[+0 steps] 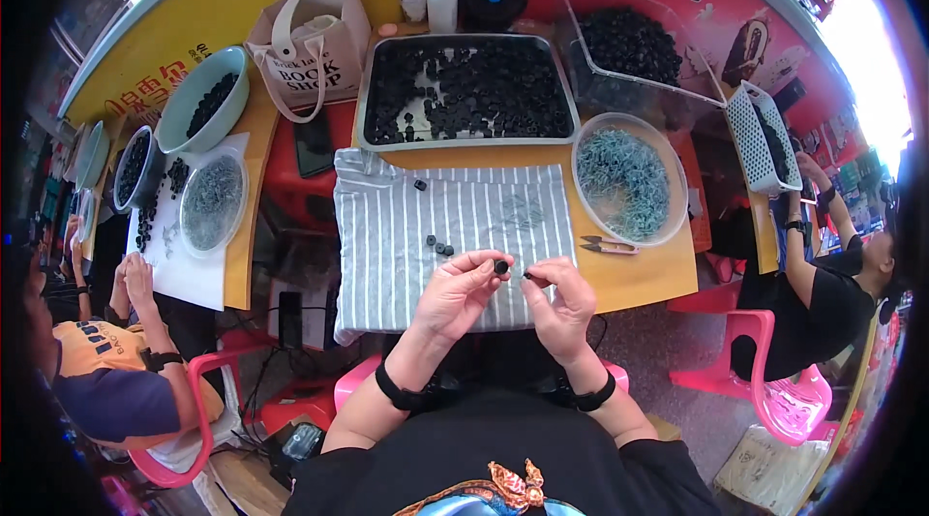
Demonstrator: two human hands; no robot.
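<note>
Over the near edge of a grey-and-white striped cloth (387, 226), my left hand (463, 291) pinches a small round black part (500, 266), its flat round side showing. Close by on the right, my right hand (561, 303) has its thumb and forefinger closed on a tiny dark piece (527, 276), too small to name. The two pieces are apart. Beyond my left hand, a few black parts (440, 249) lie on the cloth, with another black part (420, 185) farther back. Thin, pale metal pieces (523, 212) are scattered on the cloth's right half.
A metal tray (365, 95) of black parts stands behind the cloth. At right are a round tub (679, 167) of small bluish metal pieces, thread snips (610, 246) and a clear bin (619, 85). A tote bag (324, 46) stands back left. People sit at both sides.
</note>
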